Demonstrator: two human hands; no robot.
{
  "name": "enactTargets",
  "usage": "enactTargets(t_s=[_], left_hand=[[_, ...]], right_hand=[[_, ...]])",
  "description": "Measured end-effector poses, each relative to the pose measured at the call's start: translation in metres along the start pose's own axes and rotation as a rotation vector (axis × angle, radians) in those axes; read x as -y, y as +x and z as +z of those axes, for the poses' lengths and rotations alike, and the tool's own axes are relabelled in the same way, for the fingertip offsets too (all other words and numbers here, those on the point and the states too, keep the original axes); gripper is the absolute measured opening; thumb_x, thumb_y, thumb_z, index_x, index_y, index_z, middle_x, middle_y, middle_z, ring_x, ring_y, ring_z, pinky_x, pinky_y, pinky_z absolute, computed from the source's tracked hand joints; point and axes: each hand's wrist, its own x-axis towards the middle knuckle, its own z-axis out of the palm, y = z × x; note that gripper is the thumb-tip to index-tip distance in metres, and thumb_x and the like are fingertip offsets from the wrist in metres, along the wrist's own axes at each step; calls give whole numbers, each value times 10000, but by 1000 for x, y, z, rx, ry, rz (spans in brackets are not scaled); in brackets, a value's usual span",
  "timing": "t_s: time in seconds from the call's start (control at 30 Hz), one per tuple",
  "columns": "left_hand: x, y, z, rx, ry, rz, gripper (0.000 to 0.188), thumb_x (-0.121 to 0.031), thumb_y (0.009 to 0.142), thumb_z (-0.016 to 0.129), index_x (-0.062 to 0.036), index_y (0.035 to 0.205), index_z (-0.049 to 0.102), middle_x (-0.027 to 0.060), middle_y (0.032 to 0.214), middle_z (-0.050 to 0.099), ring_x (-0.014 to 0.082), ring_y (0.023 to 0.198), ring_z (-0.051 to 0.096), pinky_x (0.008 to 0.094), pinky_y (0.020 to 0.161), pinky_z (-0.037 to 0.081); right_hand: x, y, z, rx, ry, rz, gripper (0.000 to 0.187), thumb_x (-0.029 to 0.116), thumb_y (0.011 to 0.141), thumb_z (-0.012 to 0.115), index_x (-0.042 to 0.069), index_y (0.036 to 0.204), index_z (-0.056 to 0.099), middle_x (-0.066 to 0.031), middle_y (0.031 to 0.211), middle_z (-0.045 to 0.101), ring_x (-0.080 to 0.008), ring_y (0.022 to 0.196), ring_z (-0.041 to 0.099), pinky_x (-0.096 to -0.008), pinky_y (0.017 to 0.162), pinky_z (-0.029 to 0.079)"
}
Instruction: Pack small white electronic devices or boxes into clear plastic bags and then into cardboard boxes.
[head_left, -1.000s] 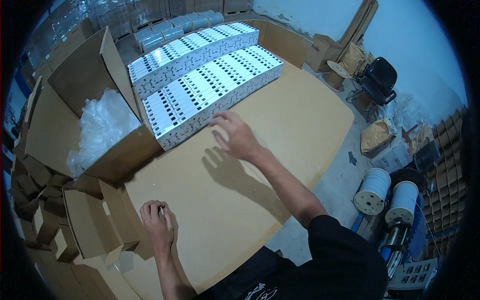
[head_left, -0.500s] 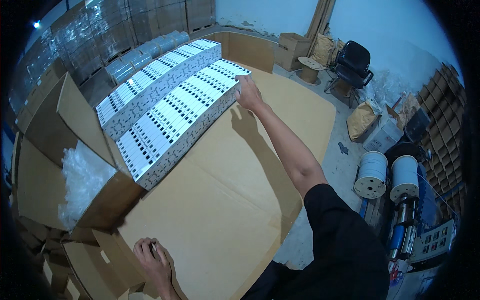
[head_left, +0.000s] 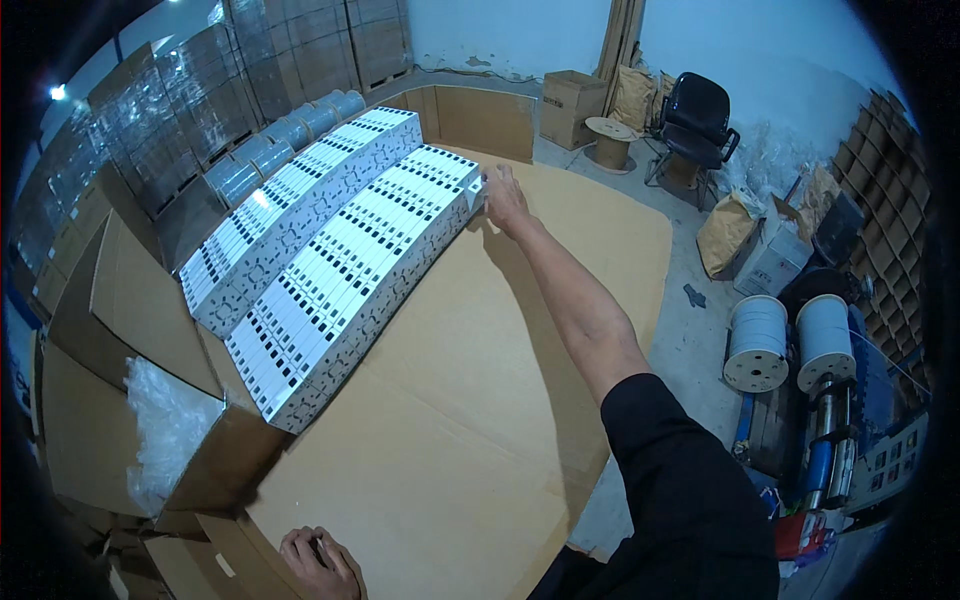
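Two long rows of slim white boxes with grey patterned sides stand on a cardboard-covered table. At the far right end of the front row, my right hand grips a slim white box by its end. That box sticks out a little from the row. Behind it runs the second, higher row, which neither hand touches. Down at the near left edge of the table, my left hand lies with curled fingers. Whether anything sits inside them is hidden.
An open carton with clear plastic film stands at the left. A cardboard flap rises at the table's far end. Beyond the right edge are a black chair, cable reels and a machine with rollers.
My right hand has drawn the end box slightly out of the front row, toward the right. My left hand stays curled near the table edge. The whole view has shifted a little.
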Motion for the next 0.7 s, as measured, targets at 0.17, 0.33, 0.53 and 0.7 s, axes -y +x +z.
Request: enactTargets(t_s=[0.17,0.33,0.53,0.7], left_hand=[[-2,-1,0,-8,-5,14,226,-181,1009,578,8,1118,637,243,1179,612,417,1090,594,487,944,489],[-5,-1,0,28,13,8,275,-202,1009,577,17,1168,626,253,1244,597,430,1126,578,506,978,470],[5,9,35,-3,-425,-111,142,18,929,591,52,1063,557,199,1129,511,322,956,567,398,835,508],[-5,24,24,-24,-488,-74,180,-15,932,624,43,1091,562,165,1059,552,307,935,585,383,857,508]], right_hand=[[-22,-6,4,-93,158,-31,470,-90,813,591,112,1237,562,-231,1246,521,-443,1130,572,-492,967,492],[-47,-16,-13,-63,113,-89,374,-76,819,597,103,1146,626,-209,1218,555,-434,1115,584,-480,950,503],[-8,-76,-64,-53,109,-113,273,48,881,666,140,1137,644,-154,1173,597,-389,1078,617,-474,906,522],[86,-156,-90,-4,224,-247,284,63,870,698,141,1140,657,-143,1090,618,-389,1029,633,-473,878,530]])
